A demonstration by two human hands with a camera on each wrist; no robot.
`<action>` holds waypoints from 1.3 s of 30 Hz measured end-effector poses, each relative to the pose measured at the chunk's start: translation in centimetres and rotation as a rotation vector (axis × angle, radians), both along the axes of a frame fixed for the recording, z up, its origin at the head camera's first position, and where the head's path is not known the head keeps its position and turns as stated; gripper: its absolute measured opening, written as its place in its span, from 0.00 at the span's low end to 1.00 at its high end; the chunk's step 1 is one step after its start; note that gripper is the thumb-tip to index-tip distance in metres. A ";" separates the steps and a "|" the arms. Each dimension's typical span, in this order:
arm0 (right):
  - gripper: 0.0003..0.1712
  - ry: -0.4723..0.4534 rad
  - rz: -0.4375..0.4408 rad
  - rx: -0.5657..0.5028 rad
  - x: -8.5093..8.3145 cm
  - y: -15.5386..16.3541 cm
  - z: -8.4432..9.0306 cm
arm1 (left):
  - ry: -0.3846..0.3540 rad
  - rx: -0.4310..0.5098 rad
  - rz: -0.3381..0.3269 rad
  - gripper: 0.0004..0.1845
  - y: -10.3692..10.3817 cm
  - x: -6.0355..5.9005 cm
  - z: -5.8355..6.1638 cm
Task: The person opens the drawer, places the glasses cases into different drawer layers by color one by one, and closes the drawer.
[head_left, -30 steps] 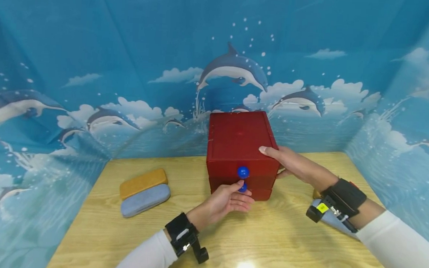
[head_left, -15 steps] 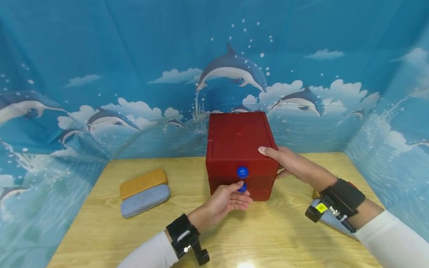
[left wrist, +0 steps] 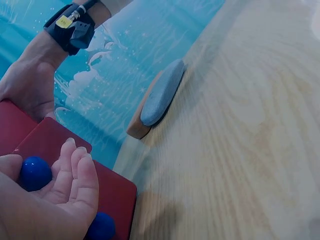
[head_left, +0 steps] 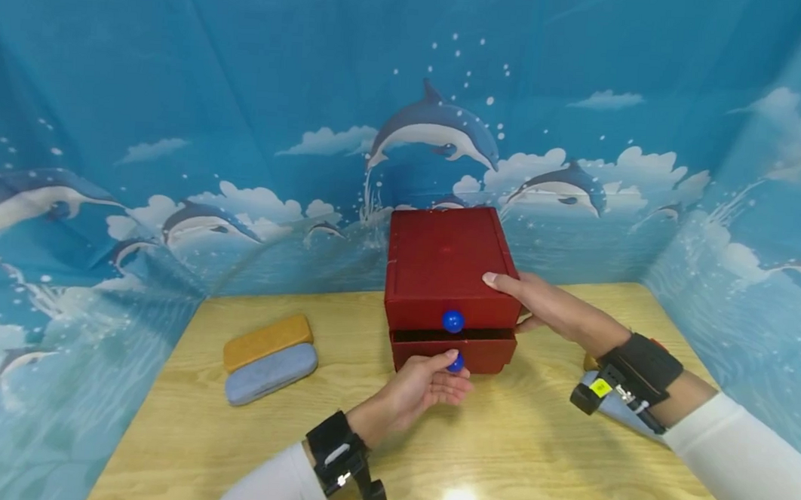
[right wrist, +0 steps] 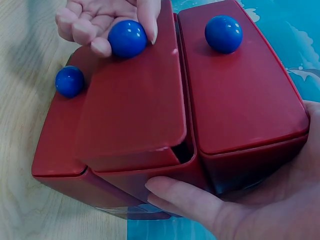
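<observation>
A red drawer box [head_left: 443,263] stands at the back middle of the wooden table [head_left: 539,454]. Each drawer front carries a blue knob. My left hand [head_left: 445,373] pinches the middle drawer's knob [head_left: 456,362], and that drawer [head_left: 452,351] sticks out a little, with a dark gap above it. The right wrist view shows the same knob [right wrist: 127,38] under the left hand's fingers [right wrist: 90,25], the top knob [right wrist: 223,33] free, and a lowest knob [right wrist: 69,81] free. My right hand [head_left: 537,302] grips the box's right top corner, fingers on top and thumb on the side.
An orange case [head_left: 268,340] and a grey-blue case [head_left: 272,373] lie side by side at the table's left. Another grey case [left wrist: 161,92] rests on an orange one [left wrist: 137,131] at the right, near my right wrist. Blue dolphin-print walls enclose the table.
The left hand has drawn back toward me with the knob, and the middle drawer has slid out, opening a dark gap under the top drawer. The right hand has stayed put.
</observation>
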State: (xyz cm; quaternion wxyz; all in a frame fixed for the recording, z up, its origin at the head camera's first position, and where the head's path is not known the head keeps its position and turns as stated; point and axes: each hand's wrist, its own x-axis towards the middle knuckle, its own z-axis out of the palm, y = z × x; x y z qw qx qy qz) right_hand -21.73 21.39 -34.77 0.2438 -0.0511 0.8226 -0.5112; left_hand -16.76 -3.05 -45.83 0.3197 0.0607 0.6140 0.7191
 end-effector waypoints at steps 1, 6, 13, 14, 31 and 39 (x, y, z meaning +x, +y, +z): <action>0.48 0.001 0.000 -0.001 0.0 0.0 0.0 | -0.001 -0.004 -0.003 0.25 0.0 0.2 0.0; 0.49 -0.003 0.000 -0.007 0.0 0.0 -0.2 | -0.016 -0.007 -0.016 0.25 -0.3 1.1 0.0; 0.53 -0.019 0.000 -0.008 0.0 0.1 -0.1 | -0.015 0.007 -0.029 0.28 -0.6 2.2 0.1; 0.53 -0.020 -0.001 -0.008 0.0 0.1 -0.1 | -0.015 0.009 -0.029 0.28 -0.6 2.3 0.0; 0.49 -0.006 -0.016 -0.012 0.0 0.1 -0.3 | -0.040 -0.003 -0.051 0.28 -1.4 4.3 -0.1; 0.47 0.000 -0.009 -0.017 0.1 0.1 -0.2 | -0.045 0.001 -0.055 0.28 -1.5 5.6 -0.2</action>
